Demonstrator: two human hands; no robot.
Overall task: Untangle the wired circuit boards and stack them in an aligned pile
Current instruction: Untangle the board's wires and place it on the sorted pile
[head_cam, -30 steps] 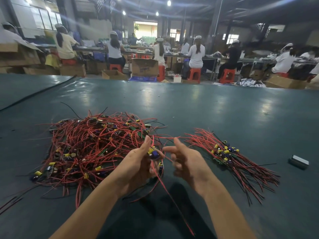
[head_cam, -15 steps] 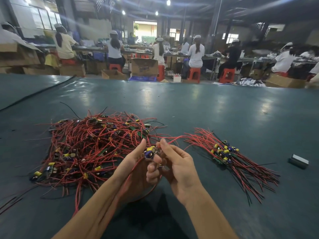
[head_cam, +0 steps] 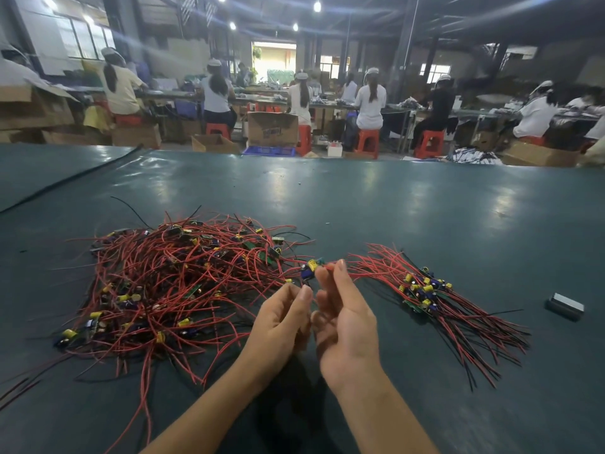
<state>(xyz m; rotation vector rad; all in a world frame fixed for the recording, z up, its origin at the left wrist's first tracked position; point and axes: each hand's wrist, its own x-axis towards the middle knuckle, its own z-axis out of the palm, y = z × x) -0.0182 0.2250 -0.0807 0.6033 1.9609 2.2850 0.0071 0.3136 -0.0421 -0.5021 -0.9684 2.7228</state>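
A tangled heap of small circuit boards with red and black wires point(head_cam: 170, 283) lies on the dark green table point(head_cam: 393, 208) to my left. An aligned pile of boards point(head_cam: 422, 290), wires fanned out toward the right, lies to my right. Between them my right hand point(head_cam: 343, 319) pinches one small board point(head_cam: 312, 267) with a yellow and a blue component at its fingertips, lifted above the table. My left hand point(head_cam: 281, 319) is close beside it with fingers curled around the red wires that hang from that board.
A small grey rectangular block point(head_cam: 565, 306) lies on the table at the far right. A black cable point(head_cam: 65, 181) runs across the far left of the table. Beyond the far edge, people sit on red stools among cardboard boxes.
My right hand has raised the board higher and slightly right, up to its fingertips. My left hand has slid down off the board onto its wires.
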